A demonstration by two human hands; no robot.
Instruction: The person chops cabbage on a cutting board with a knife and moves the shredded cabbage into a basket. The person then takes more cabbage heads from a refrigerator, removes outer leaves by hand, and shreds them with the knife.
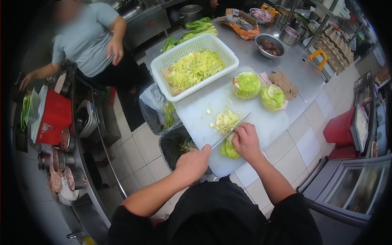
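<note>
My left hand is closed round the handle of a knife, whose long blade reaches up and to the right across the lettuce. With fingers bent, my right hand grips a piece of lettuce on the white cutting board, close beside the blade. Beyond the blade lies a small heap of shredded lettuce. Two lettuce heads rest at the board's far right, by a crumpled brown cloth. A white perforated basket holds a larger mound of shredded lettuce.
Bins with a black liner stand left of the board. Leafy greens, a steel bowl of dark brown items and a torn orange bag sit further back. A co-worker stands far left, near a red container.
</note>
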